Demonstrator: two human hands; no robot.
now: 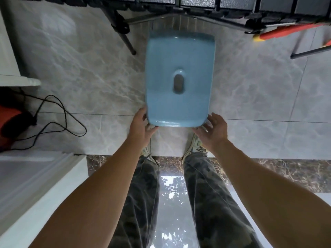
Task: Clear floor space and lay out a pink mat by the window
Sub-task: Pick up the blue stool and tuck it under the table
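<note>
Grip: left hand [141,122] at the near-left corner of the stool [180,79], thumb up along the edge, fingers curled beneath the rim; it appears to have hold. Right hand [212,128] at the near-right corner, fingers spread and tucked under the edge; whether it has closed on the rim cannot be told.

Stool: blue plastic, rectangular seat with an oval hand-hole in the middle, seen from above, legs hidden. It stands or hangs over the grey marble floor [89,72], just beyond the person's shoes.

Mat: pink, not in view.

Surroundings: black stand legs [125,36] just beyond the stool on the far left; more dark legs and a red-and-yellow bar [286,30] far right; a black cable [59,120] looped on the floor at left, well apart.

Handling, as judged: close both hands evenly on the near corners, lift level rather than drag on the tile, and carry it back or sideways, clear of the stand legs and cable.
</note>
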